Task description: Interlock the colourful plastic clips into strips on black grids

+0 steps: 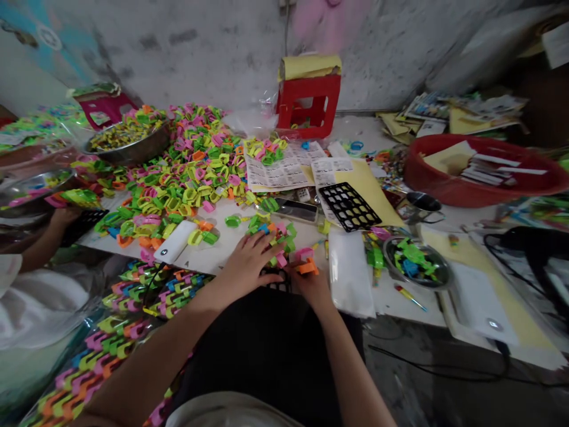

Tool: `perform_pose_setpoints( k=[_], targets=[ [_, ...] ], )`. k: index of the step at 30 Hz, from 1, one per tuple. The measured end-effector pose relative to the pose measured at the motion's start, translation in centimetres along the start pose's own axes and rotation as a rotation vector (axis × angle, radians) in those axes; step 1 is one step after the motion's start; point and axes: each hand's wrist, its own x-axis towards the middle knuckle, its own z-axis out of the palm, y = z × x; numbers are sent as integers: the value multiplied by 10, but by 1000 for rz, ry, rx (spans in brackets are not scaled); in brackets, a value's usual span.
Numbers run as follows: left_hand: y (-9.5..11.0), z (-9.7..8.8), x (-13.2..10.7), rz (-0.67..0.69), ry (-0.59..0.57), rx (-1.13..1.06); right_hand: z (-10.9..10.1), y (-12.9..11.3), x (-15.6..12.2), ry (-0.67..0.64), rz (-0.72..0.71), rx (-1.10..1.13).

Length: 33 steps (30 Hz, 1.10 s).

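Note:
My left hand (249, 260) lies over a black grid tray (279, 281) at the table's front edge, fingers stretched out and apart beside a small cluster of coloured plastic pieces (282, 232). The tray is partly hidden under my hands. On its right side, my right hand (315, 287) is closed at an orange plastic piece (306, 267), with a pink piece (304, 254) just behind it. The pieces look like small hollow loops; their exact kind is unclear.
A large heap of plastic pieces (200, 160) covers the table's left. A second black grid tray (350, 206) lies on paper, near a phone (297, 210). To the right are a clear bag stack (351, 273), a metal bowl (391, 249) and a red basin (418, 178). A co-worker's hand (66, 217) is at left.

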Motion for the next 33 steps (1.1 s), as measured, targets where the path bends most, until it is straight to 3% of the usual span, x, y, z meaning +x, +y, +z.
perform_pose_setpoints(
  k=[6,14,19,23,27,33],
  targets=[
    [-7,0,-1,15,-12,-32,-7,0,2,-146,-152,105],
    [-11,-6,6,88,-53,-101,3,3,12,-237,-137,-232],
    [13,-4,16,-46,14,-90,4,-11,17,-298,-191,-375],
    [26,3,22,-202,70,-75,1,-16,8,-246,-189,-449],
    [27,3,22,-200,87,-132,2,-19,1,-236,-187,-537],
    [29,1,21,-208,100,-191,0,-30,11,-397,-254,-593]
  ],
)
